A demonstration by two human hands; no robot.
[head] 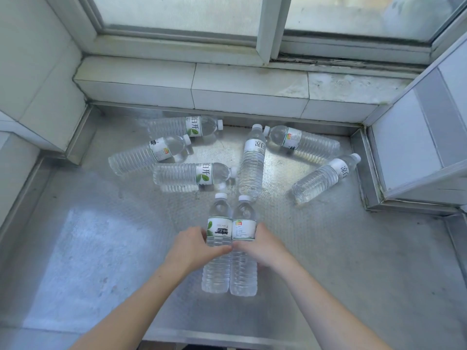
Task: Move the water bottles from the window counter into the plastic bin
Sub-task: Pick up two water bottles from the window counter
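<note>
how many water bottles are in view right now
8. Two side by side in the hands: left bottle, right bottle. Six loose on the counter. None seem hidden.

L hand, R hand curled, seemingly gripping.

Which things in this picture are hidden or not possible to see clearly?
- Plastic bin: not in the head view at all.
- Middles of the two held bottles: covered by the left hand and the right hand.
- Small label print: too small to read.
- Outside the window: blurred by the frosted or dirty glass.
</note>
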